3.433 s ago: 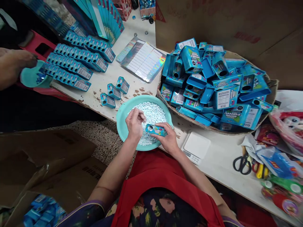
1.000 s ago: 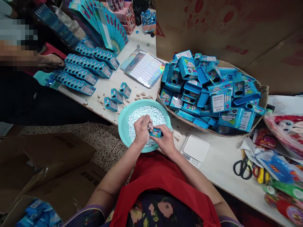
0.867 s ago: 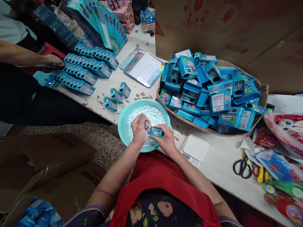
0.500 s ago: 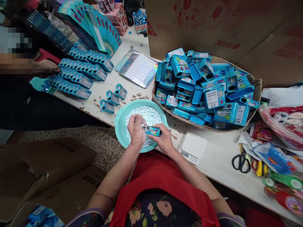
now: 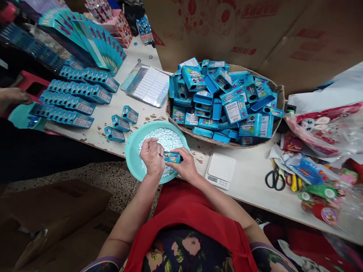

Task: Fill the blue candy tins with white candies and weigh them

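My right hand point(image 5: 185, 165) is closed around a small blue candy box point(image 5: 172, 157), held on its side with its end toward my left hand. My left hand point(image 5: 153, 156) is curled, fingers together, against that end of the box; small white candies show at its fingertips, though most of its grasp is hidden. Both hands are above a turquoise bowl point(image 5: 131, 160) of small white candies point(image 5: 167, 136). Left of the bowl stand three blue boxes, one of them a box point(image 5: 114, 134) with a round hole in its top.
A cardboard tray point(image 5: 280, 102) heaped with blue boxes stands behind a white scale point(image 5: 220, 170). Scissors point(image 5: 275, 179) and bagged goods lie at right. Rows of boxes point(image 5: 66, 107) and label sheets point(image 5: 146, 85) are at left, near another person's hand point(image 5: 14, 96).
The view has swung right, so the table's things appear further left. My hands still hold the box over the bowl, left fingers at its end. The other person's hand has drawn back from the box rows.
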The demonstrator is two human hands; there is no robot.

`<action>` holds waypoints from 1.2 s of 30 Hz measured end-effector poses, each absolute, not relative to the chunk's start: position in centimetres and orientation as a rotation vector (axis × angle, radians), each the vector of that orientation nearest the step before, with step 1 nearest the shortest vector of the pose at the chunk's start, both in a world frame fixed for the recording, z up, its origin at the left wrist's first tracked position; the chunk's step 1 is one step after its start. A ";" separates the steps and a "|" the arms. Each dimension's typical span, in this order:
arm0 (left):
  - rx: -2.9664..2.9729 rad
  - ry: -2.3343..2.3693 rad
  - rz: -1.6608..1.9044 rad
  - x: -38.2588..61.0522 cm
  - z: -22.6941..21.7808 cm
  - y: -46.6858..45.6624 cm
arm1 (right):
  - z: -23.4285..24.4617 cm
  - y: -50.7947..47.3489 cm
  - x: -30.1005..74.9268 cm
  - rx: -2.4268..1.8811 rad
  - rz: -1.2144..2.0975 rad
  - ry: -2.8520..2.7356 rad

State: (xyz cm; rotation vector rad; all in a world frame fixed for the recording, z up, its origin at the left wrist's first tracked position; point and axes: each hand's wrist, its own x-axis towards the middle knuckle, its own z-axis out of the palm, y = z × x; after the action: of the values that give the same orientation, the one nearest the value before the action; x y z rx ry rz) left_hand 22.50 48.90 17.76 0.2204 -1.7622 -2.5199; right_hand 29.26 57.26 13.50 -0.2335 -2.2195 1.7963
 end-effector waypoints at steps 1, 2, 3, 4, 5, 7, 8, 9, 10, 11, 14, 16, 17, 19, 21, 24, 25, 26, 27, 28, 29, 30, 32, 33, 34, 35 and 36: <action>0.224 -1.770 -2.508 22.2 17.7 48.7 | 13.7 57.6 29.6 -0.236 1.825 -2.205; 0.227 -1.807 -2.471 21.9 17.4 48.3 | 14.0 58.0 30.2 -0.235 1.851 -2.184; 0.221 -1.891 -2.400 21.5 16.9 47.8 | 14.3 58.6 31.0 -0.233 1.864 -2.159; 0.181 -2.056 -2.274 21.2 16.2 47.2 | 14.6 59.4 32.0 -0.238 1.861 -2.135; 0.111 -2.271 -2.106 20.8 15.2 46.5 | 14.9 60.4 33.2 -0.259 1.839 -2.119; -0.073 -2.682 -1.727 20.4 12.8 45.1 | 15.1 62.8 36.1 -0.379 1.745 -2.121; -0.182 -2.840 -1.541 20.4 11.5 44.6 | 15.0 64.1 37.7 -0.471 1.680 -2.136; -0.284 -2.946 -1.384 20.5 10.3 44.2 | 14.6 65.5 39.1 -0.573 1.609 -2.151; -0.363 -3.006 -1.268 20.8 9.3 44.0 | 14.1 66.8 40.5 -0.670 1.532 -2.164; -0.415 -3.034 -1.182 21.1 8.5 44.0 | 13.3 68.1 41.7 -0.750 1.452 -2.171; -0.469 -3.046 -1.048 22.3 7.4 44.8 | 10.3 71.1 44.0 -0.876 1.285 -2.176; -0.465 -3.010 -1.090 22.7 7.6 45.7 | 8.2 72.2 44.6 -0.894 1.253 -2.170; -0.476 -2.989 -1.115 22.8 7.8 46.0 | 7.4 72.5 44.7 -0.897 1.253 -2.163; -0.493 -2.954 -1.148 22.7 8.4 46.6 | 6.2 72.6 44.7 -0.889 1.275 -2.146; -0.485 -2.935 -1.151 22.6 9.0 46.9 | 5.6 72.4 44.9 -0.864 1.316 -2.126; -0.464 -2.949 -1.144 22.8 9.1 46.8 | 5.6 72.2 45.8 -0.843 1.378 -2.089; -0.463 -2.965 -1.139 22.9 8.9 46.7 | 5.6 72.2 46.4 -0.861 1.396 -2.064; -0.470 -2.994 -1.126 23.0 8.6 46.6 | 5.5 72.4 47.0 -0.898 1.416 -2.034; -0.485 -3.036 -1.103 23.1 8.2 46.5 | 5.5 72.5 47.6 -0.955 1.431 -1.990; -0.508 -3.086 -1.071 23.3 7.7 46.4 | 5.4 72.7 48.3 -1.027 1.441 -1.939; -0.540 -3.134 -1.032 23.4 7.3 46.3 | 5.2 72.9 48.9 -1.106 1.441 -1.890; -0.582 -3.172 -0.987 23.5 6.8 46.2 | 5.1 73.1 49.5 -1.185 1.432 -1.850; -0.685 -3.202 -0.880 23.7 6.3 46.1 | 4.9 73.3 50.5 -1.307 1.399 -1.803; -0.736 -3.203 -0.818 23.7 6.1 46.1 | 4.8 73.4 50.9 -1.341 1.390 -1.792; -0.779 -3.205 -0.751 23.7 6.1 46.0 | 4.8 73.4 51.2 -1.362 1.388 -1.787; -0.809 -3.216 -0.682 23.6 6.2 46.0 | 4.7 73.5 51.4 -1.374 1.391 -1.782; -0.829 -3.238 -0.621 23.4 6.4 45.9 | 4.7 73.5 51.5 -1.381 1.397 -1.777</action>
State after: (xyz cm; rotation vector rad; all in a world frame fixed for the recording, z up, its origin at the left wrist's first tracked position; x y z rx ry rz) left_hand 23.45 45.92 6.41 -0.8286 -3.2384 -0.6210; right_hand 51.47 73.45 4.68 -1.3815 -1.7766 1.3969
